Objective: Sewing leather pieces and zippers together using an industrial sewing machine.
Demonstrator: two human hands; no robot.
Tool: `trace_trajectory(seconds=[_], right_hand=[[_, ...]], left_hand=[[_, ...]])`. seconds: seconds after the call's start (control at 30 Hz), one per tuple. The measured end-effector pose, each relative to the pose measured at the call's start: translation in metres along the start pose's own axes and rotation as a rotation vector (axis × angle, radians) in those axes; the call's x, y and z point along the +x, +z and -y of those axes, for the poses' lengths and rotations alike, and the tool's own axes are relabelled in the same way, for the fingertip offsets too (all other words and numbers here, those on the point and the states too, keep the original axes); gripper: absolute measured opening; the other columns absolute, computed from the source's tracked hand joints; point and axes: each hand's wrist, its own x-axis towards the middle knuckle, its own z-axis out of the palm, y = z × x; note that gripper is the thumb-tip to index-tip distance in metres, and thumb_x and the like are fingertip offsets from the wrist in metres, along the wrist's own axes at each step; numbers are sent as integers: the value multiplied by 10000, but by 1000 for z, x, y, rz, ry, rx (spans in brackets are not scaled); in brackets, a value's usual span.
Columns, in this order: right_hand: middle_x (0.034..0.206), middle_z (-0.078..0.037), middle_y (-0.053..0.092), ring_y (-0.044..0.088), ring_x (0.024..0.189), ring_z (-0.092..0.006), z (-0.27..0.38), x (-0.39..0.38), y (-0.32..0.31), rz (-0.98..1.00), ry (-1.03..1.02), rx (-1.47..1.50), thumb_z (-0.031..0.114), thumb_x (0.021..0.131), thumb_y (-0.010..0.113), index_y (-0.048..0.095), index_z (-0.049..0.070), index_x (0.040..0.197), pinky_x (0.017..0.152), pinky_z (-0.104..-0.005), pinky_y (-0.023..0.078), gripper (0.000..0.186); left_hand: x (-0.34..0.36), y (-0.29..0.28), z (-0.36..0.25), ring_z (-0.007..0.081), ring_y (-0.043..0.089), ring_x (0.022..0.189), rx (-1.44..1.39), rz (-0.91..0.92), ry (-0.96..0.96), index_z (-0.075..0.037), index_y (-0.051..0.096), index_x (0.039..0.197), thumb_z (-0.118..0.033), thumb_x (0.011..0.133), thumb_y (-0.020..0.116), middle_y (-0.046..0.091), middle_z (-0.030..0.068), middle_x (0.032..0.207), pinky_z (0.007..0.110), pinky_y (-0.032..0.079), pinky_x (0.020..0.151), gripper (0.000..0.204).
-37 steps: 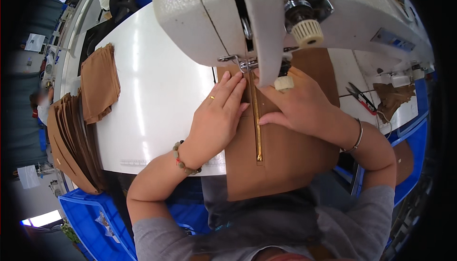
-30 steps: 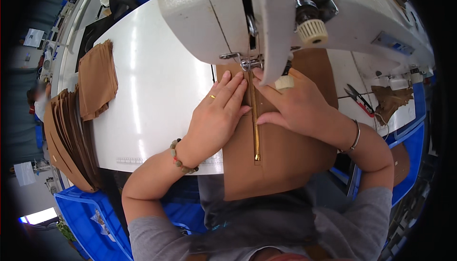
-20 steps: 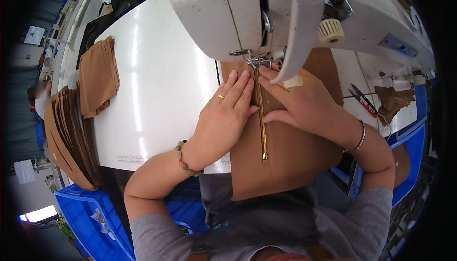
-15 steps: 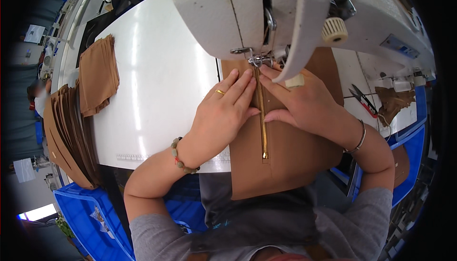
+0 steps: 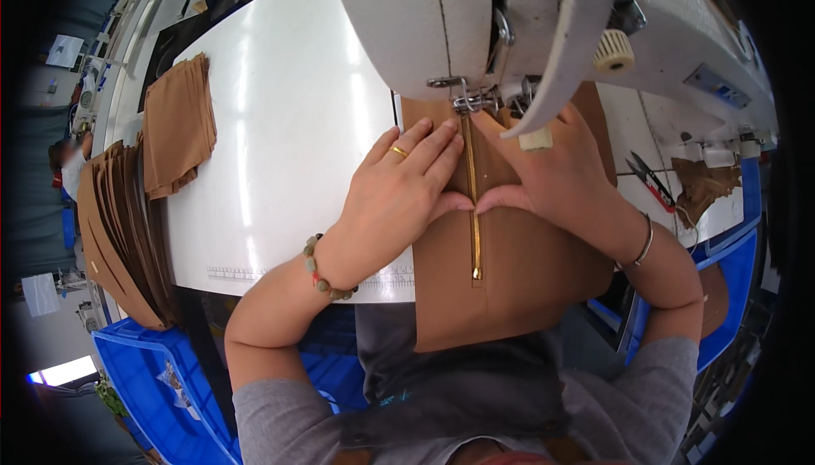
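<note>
A brown fabric panel [image 5: 543,270] lies under the presser foot [image 5: 472,103] of a white sewing machine [image 5: 399,24]. A gold-toothed zipper [image 5: 477,249] runs lengthwise in a slot of the panel, its near end toward me. My left hand [image 5: 412,181] rests flat on the panel left of the zipper, fingers stretched toward the foot. On the other side, my right hand [image 5: 548,172] lies spread on the panel, its index finger close to the foot and its other fingers partly hidden behind the machine's white guard. Both thumb tips come together over the zipper.
A stack of brown pieces [image 5: 178,126] lies at the table's left, beside a row of brown panels [image 5: 115,227]. Red-handled thread snips [image 5: 652,183] and brown scraps [image 5: 705,189] are at the right. Blue bins [image 5: 157,372] flank the white table [image 5: 272,142].
The thumbs have drawn closer together over the zipper. The view has shifted slightly, so the machine appears farther right. Both hands stay pressed on the panel.
</note>
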Motion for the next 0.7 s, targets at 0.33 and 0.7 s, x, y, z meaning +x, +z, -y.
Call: trace_trajectory(seconds=[0.33, 0.7], right_hand=[[1186, -117, 698, 608, 1197, -325, 5, -5, 3, 62, -65, 47, 611, 701, 775, 708, 30, 1257, 1127, -511, 442, 807], [1165, -102, 700, 602, 1203, -312, 5, -3, 2, 30, -77, 39, 566, 690, 801, 718, 24, 1197, 1136, -502, 430, 747]], left_hand=[[-1, 7, 5, 305, 665, 1143, -170, -80, -17, 11, 667, 1336, -376, 729, 857, 681, 110, 1369, 373, 553, 991, 744], [5, 3, 7, 282, 666, 1048, -113, -58, -6, 4, 699, 1299, -413, 719, 844, 707, 99, 1324, 393, 526, 997, 729]])
